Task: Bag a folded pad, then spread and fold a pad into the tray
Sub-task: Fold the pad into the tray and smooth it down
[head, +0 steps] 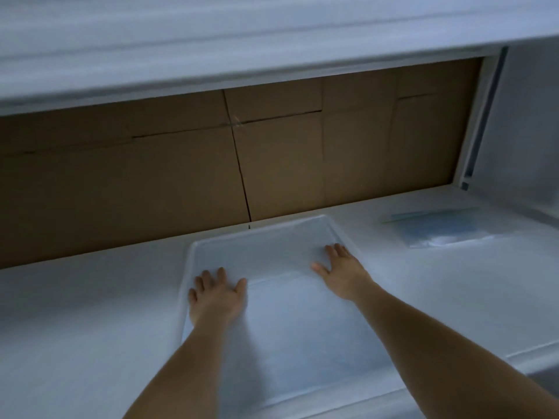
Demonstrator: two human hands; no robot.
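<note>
Legible text, labels, brands, numbers, signs: none for you to record. The cardboard panels (272, 158) along the far edge of the white table (90, 313) carry no readable print, and the blue bagged pad (438, 226) near its right far corner shows no lettering.

Both hands, left hand (216, 293) and right hand (340, 269), press flat on a white pad (290, 322) inside the tray (260, 229); the tray sits on the tabletop (90, 313). A clear bag (438, 226) lies far right.

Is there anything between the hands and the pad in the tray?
No. Both the left hand and the right hand lie flat, fingers spread, right on the white pad inside the tray. Nothing visible sits between them. The blue bagged pad lies off to the right.
</note>
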